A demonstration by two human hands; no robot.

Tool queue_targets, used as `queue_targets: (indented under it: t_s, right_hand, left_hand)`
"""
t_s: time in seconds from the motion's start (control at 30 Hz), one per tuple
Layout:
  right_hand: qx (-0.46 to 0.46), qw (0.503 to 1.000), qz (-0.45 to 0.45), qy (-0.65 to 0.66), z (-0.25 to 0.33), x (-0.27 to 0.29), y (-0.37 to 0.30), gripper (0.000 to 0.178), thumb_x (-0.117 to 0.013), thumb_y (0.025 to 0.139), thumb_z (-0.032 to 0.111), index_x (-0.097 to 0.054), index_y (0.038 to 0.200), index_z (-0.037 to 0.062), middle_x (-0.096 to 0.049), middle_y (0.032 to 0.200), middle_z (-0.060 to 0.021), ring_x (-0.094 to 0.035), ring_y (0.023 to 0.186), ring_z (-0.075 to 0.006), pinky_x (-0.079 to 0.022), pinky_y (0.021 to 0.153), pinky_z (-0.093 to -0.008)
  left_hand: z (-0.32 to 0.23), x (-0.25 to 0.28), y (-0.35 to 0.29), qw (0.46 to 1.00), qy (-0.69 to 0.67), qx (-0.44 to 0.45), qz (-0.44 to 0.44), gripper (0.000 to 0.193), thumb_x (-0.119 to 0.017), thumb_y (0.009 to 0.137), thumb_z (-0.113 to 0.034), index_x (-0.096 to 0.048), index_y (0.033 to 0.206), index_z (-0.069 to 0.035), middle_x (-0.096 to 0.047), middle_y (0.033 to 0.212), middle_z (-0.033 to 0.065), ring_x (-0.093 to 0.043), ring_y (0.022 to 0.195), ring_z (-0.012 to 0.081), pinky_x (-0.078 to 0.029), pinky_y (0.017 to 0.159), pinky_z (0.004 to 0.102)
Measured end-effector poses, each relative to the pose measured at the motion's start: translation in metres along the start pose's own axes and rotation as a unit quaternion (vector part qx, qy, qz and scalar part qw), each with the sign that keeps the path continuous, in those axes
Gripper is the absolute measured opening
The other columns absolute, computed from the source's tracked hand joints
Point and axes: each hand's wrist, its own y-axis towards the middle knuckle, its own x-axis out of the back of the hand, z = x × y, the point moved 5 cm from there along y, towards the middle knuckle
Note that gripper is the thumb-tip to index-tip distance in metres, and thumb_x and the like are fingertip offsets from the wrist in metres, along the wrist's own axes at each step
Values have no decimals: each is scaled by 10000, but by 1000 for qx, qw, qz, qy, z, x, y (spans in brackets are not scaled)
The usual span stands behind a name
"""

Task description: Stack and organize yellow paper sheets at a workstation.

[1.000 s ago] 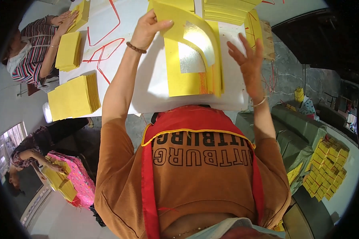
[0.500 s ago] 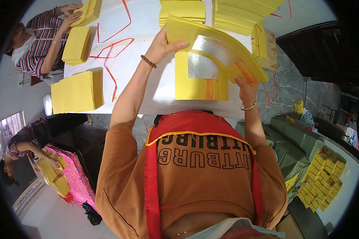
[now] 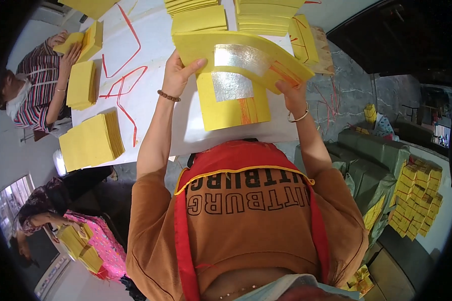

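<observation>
My left hand (image 3: 180,74) grips the left end of a stack of yellow joss paper (image 3: 193,44), its thumb on top. My right hand (image 3: 292,94) holds the other end, thumb over the sheet near orange stripes. The stack bows between the hands and bears a shiny silver foil patch (image 3: 241,56). Below it, partly covered, another yellow joss paper (image 3: 218,114) lies on the white table (image 3: 183,135), also with silver foil and orange stripes. I cannot tell whether this lower paper is one sheet or several.
Yellow paper stacks (image 3: 91,143) stand at the table's left edge, with more (image 3: 198,20) at the far side. Red straps (image 3: 127,118) lie on the tabletop. A co-worker in stripes (image 3: 40,85) handles yellow paper at left; another person (image 3: 40,210) works behind. Tied yellow bundles (image 3: 417,195) are piled at right.
The view has shifted and turned slightly, so table and stacks sit differently in the picture. Both my hands still hold the bowed joss paper stack, with little change in grip.
</observation>
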Motion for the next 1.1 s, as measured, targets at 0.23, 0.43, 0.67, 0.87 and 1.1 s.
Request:
queue_targets:
  t_s: [0.23, 0.43, 0.67, 0.87, 1.1]
  right_hand:
    - [-14, 996, 37, -84, 14, -5, 8, 378, -631, 815, 118, -530, 1160, -1, -597, 1059, -54, -558, 933, -112, -452, 815, -261]
    - [-32, 996, -28, -78, 16, -9, 18, 295, -576, 861, 119, -530, 1140, 33, -570, 1107, -32, -528, 1003, -114, -430, 841, -254]
    - [-135, 969, -116, 168, -13, -23, -6, 333, -510, 906, 163, -445, 1217, 61, -535, 1146, -38, -534, 1029, -154, -446, 888, -310]
    - [-226, 914, -193, 277, -20, -30, -36, 300, -484, 918, 190, -457, 1189, 64, -542, 1131, -60, -542, 1026, -187, -457, 885, -342]
    - [-227, 912, -136, 313, -6, -52, -55, 340, -540, 888, 213, -460, 1181, 61, -559, 1102, -73, -555, 1021, -199, -478, 865, -369]
  left_hand:
    - [0, -2, -6, 1000, 5, -1, -8, 381, -623, 816, -61, -468, 1162, -20, -574, 1089, 70, -549, 980, 132, -450, 838, 278]
    - [-28, -1, -8, 967, 171, -112, -154, 419, -636, 780, -63, -473, 1164, -31, -565, 1059, 73, -522, 1004, 184, -411, 852, 320]
    - [-49, -92, -52, 701, 621, -347, -45, 539, -611, 634, -94, -556, 1165, -166, -482, 1182, 59, -479, 888, 201, -334, 733, 327]
    - [-32, -107, -68, 690, 639, -337, -44, 582, -623, 557, -62, -605, 1123, -199, -459, 1229, 29, -462, 762, 185, -355, 689, 323]
    - [-29, -90, -65, 741, 599, -301, 17, 498, -597, 610, -28, -610, 1093, -152, -545, 1102, 37, -481, 754, 204, -400, 666, 303]
